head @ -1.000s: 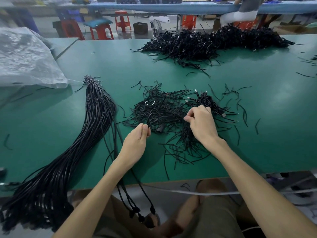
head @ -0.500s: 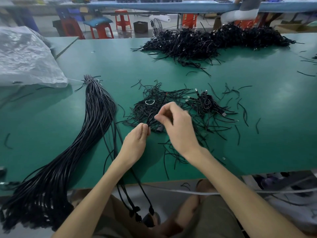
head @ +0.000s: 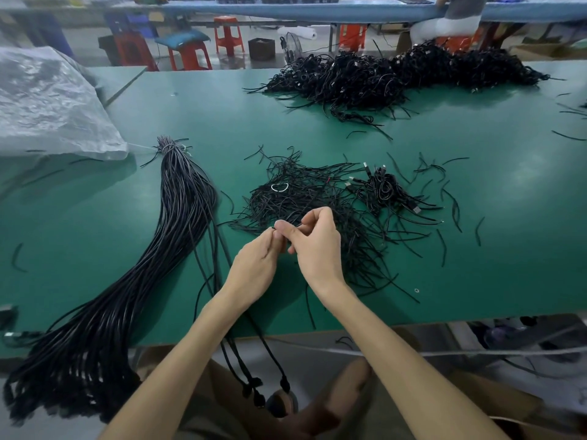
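Hands together over the near middle of the green table (head: 476, 265), fingertips meeting. Left hand (head: 254, 265): thumb and forefinger closed on one end of a thin black strand (head: 297, 224). Right hand (head: 317, 246): fingers curled, pinching the same strand a little further along. Strand sits just above the table, at the near edge of a loose pile of short black ties (head: 317, 192) in the table's middle.

Few loose cables (head: 241, 354) pass beneath the left wrist and hang over the near edge, plug ends dangling above the lap; cannot tell whether the left hand also holds them.

Long cable bundle (head: 178, 223) lies left of the hands, tied at its far end, its near end spilling over the near left edge. Small white ring (head: 279, 187) rests on the tie pile. Coiled cables with plugs (head: 384, 188) lie just right of the pile. Large black heap (head: 397, 74) along the far edge, well apart. Clear plastic bag (head: 47, 103) at the far left.
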### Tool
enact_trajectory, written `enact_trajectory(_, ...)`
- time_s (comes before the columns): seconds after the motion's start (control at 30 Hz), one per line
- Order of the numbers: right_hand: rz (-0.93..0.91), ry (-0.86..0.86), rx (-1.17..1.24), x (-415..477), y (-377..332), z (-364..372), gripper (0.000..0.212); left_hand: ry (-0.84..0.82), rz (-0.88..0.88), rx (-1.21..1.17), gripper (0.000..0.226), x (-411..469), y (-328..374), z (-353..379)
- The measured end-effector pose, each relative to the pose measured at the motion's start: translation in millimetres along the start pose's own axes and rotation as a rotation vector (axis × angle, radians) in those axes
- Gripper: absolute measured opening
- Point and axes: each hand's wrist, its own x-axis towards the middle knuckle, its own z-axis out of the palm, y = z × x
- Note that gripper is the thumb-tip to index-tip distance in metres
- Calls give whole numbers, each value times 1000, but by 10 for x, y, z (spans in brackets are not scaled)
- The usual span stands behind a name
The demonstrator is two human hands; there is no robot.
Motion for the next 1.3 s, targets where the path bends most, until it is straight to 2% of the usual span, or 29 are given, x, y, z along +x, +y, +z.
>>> enact_trajectory(0.27, -76, -59, -32, -35, -24, 69, 31, 56, -11, -300, 43, 32, -22, -37)
enact_trajectory(0.5, -16, -121, 34, -83, 57, -23, 21, 129, -129, -474, 49, 31, 8, -73)
enact_trajectory(0.7, 16, -195, 31, -95, 62, -149, 24, 102, -199, -588, 40, 41, 8, -119)
enact_trajectory(0.9, 17, -147, 16, -91, 78, -171, 24, 18, -166, -550, 40, 15, 25, -100)
enact_trajectory(1.3, -11, -174, 73, -120, 107, -155, 33, 47, -181, -520, 42, 25, 56, -89)
